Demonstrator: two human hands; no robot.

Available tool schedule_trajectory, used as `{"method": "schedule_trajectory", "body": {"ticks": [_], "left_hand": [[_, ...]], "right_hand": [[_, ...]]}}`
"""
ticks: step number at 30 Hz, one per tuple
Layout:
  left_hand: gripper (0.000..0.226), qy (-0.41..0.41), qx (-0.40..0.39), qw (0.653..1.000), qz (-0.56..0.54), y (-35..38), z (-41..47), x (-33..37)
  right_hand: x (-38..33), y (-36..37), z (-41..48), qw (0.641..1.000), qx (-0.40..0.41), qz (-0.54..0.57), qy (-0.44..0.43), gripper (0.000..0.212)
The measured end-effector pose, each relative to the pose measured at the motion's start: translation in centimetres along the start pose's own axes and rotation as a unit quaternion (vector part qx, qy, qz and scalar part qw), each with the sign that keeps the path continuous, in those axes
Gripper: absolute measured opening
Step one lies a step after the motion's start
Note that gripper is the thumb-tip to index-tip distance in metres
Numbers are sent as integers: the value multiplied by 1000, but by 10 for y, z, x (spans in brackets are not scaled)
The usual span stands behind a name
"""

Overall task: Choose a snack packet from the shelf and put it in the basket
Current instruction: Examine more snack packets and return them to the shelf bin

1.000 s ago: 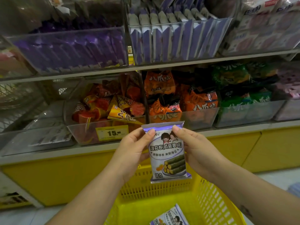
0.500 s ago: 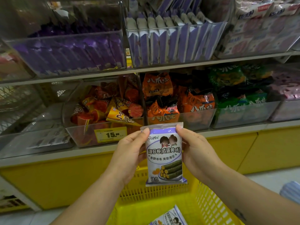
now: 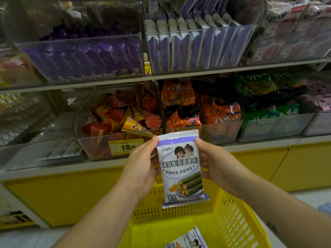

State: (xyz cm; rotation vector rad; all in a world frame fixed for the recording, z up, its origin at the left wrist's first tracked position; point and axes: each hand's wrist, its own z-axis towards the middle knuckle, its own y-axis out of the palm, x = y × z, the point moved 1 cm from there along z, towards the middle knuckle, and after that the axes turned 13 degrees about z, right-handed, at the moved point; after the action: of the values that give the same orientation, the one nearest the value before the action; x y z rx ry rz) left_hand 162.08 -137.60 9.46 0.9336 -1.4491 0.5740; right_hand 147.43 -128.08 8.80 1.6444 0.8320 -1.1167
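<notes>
Seaweed-roll snack packet (image 3: 181, 169) held upright above the yellow basket (image 3: 238, 217), its upper edges pinched between left hand (image 3: 141, 169) and right hand (image 3: 217, 167); a second matching packet (image 3: 188, 239) lies in the basket, before the shelf (image 3: 197, 69)

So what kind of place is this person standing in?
Most likely a small shop's snack aisle. Clear plastic bins of packaged snacks line the shelves, a yellow price tag reads 15, and a yellow plastic shopping basket sits below the white-and-purple snack packet held in both hands.
</notes>
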Motion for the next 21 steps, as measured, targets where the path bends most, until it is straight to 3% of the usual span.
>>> {"method": "schedule_trajectory", "body": {"ticks": [2, 5, 11, 13, 16, 21], "left_hand": [[28, -12, 12, 999, -30, -5, 3, 3], [31, -45, -1, 998, -37, -11, 6, 6], [44, -89, -221, 968, 75, -18, -1, 8], [61, -82, -260, 956, 109, -20, -2, 6], [71, -43, -276, 950, 142, -20, -3, 2], [62, 25, -247, 957, 149, -18, 1, -2]], "right_hand": [[-3, -3, -3, 995, -56, -46, 63, 51], [-7, -5, -6, 989, -93, -18, 116, 44], [-11, -7, -4, 985, -54, 91, 139, 49], [-12, -7, -4, 984, -41, 119, 130, 50], [-14, -9, -2, 984, -21, 144, 105, 46], [-14, -14, 0, 985, -7, 156, 78, 41]]}}
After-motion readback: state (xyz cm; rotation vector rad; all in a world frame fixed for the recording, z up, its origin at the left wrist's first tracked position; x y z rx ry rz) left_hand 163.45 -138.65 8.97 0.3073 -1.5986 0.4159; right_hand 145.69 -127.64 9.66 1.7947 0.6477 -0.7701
